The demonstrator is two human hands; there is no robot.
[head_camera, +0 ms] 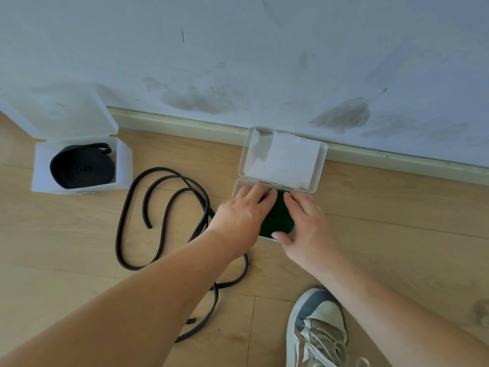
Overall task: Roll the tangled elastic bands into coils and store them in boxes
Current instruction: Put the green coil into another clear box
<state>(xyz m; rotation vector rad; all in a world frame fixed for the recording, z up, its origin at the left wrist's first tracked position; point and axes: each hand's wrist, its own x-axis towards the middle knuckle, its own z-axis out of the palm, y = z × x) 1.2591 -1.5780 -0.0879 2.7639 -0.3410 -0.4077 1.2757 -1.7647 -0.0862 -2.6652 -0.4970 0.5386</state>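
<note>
A green coiled band (280,219) lies inside a small clear box (239,184) on the floor by the wall, its lid (284,160) standing open against the skirting. My left hand (239,217) and my right hand (304,221) rest on either side of the green coil, fingers pressing on it. A loose black elastic band (164,221) snakes over the floor to the left and passes under my left forearm. At the far left a second clear box (42,165) with its lid up holds a black coiled band (83,168).
A scuffed white wall (264,62) with a pale skirting board (185,124) runs behind the boxes. The floor is light wood planks (397,213). A grey and cream sneaker (317,329) stands at the bottom right, close to my right forearm.
</note>
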